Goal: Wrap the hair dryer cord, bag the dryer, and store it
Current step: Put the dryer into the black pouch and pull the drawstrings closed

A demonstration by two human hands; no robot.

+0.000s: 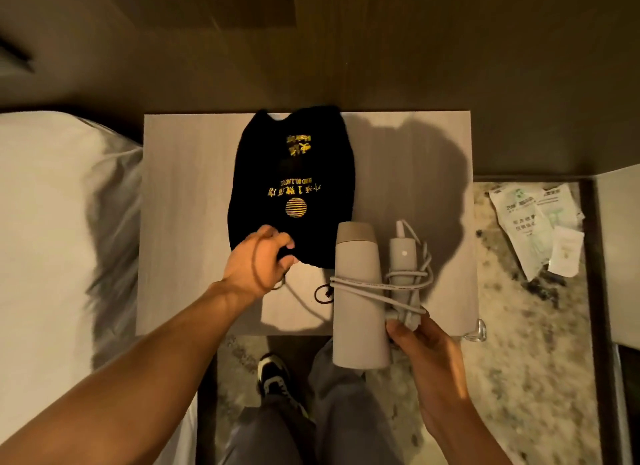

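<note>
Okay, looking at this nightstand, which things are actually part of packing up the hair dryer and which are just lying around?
Part of the job:
- hair dryer, held by the right hand
- cord, wound around the dryer and its folded handle
- black drawstring bag, its near edge gripped by the left hand

Just lying about:
- paper packets on the floor
- bed
- clear object at the table's corner

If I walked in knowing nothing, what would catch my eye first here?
Probably the black bag with gold print, lying flat in the middle of the pale table, its near edge pinched by the left hand. Just right of it, the right hand holds a pale hair dryer with its grey cord looped around body and folded handle.
</note>
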